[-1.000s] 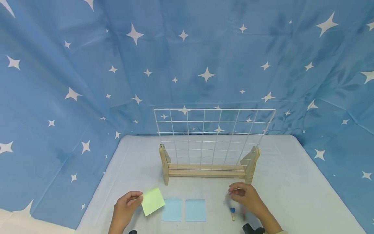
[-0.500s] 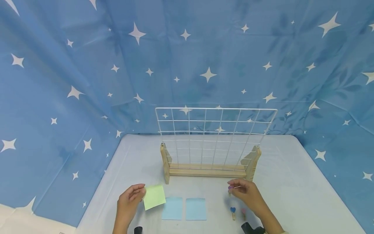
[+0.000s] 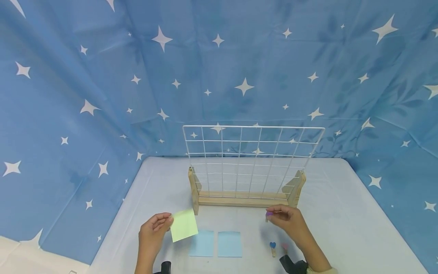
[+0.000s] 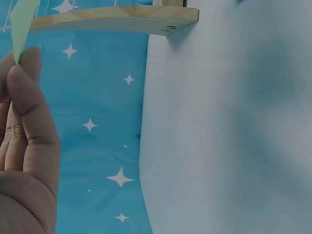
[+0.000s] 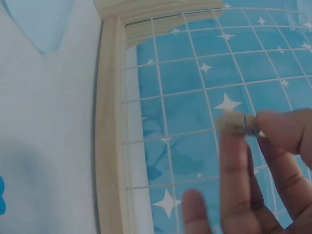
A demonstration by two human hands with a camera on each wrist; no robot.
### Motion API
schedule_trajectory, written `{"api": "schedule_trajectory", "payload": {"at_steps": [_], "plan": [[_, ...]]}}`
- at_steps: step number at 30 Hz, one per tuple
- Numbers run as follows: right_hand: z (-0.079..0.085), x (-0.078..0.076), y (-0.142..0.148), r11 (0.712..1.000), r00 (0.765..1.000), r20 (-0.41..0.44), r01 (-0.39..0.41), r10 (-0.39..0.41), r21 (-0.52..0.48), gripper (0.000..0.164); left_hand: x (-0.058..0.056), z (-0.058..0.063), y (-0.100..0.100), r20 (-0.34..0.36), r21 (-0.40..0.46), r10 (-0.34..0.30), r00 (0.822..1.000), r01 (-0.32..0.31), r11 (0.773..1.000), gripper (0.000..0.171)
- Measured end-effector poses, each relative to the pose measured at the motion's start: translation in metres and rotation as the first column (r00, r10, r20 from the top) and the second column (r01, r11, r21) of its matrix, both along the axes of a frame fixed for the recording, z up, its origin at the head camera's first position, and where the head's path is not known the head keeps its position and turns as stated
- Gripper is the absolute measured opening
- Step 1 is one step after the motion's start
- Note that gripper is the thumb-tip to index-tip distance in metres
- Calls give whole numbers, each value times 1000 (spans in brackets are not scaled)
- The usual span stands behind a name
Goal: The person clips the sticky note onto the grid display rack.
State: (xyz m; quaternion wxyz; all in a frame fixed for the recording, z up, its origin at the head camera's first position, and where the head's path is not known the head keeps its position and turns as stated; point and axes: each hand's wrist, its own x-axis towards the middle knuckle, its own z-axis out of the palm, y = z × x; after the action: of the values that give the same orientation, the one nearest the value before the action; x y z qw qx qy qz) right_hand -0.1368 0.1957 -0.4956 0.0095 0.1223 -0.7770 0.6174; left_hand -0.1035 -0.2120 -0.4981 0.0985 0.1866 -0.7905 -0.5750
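Note:
My left hand (image 3: 153,232) pinches a yellow-green sticky note (image 3: 184,225) by its left edge, thumb against fingers. In the left wrist view that note (image 4: 22,27) appears nearly edge-on above the fingertips. My right hand (image 3: 286,222) pinches a small wooden clothespin (image 3: 268,215) with a purple top, in front of the rack's right foot. The right wrist view shows the clothespin's wooden legs and metal spring (image 5: 249,127) between thumb and fingers. A white wire grid (image 3: 247,163) leans back in a wooden stand (image 3: 243,201) beyond both hands.
Two light blue sticky notes (image 3: 229,244) lie side by side on the white table (image 3: 332,198). A clothespin with a blue heart (image 3: 273,247) and one with a pink heart (image 3: 285,247) lie near the right wrist. A star-printed blue cloth (image 3: 239,61) hangs behind.
Both hands have moved forward toward the rack, the left also slightly right with its green note raised. The purple-topped clothespin has come into view in the right fingers.

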Motion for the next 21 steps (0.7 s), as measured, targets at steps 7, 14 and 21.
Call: {"api": "schedule_trajectory", "payload": {"at_steps": [7,14,21], "plan": [[10,-5,-5,1000,1000,-4,3,-3,-10,21,-1,6,-1,-18,-20,31,999,-31,999,27],[20,-8,-7,1000,1000,-11,-2,2,-10,20,-3,10,1,-95,16,48,994,-47,999,28],[33,-13,-6,999,997,-51,-50,50,1,17,-6,18,6,-147,10,10,989,-9,1000,29]]}}
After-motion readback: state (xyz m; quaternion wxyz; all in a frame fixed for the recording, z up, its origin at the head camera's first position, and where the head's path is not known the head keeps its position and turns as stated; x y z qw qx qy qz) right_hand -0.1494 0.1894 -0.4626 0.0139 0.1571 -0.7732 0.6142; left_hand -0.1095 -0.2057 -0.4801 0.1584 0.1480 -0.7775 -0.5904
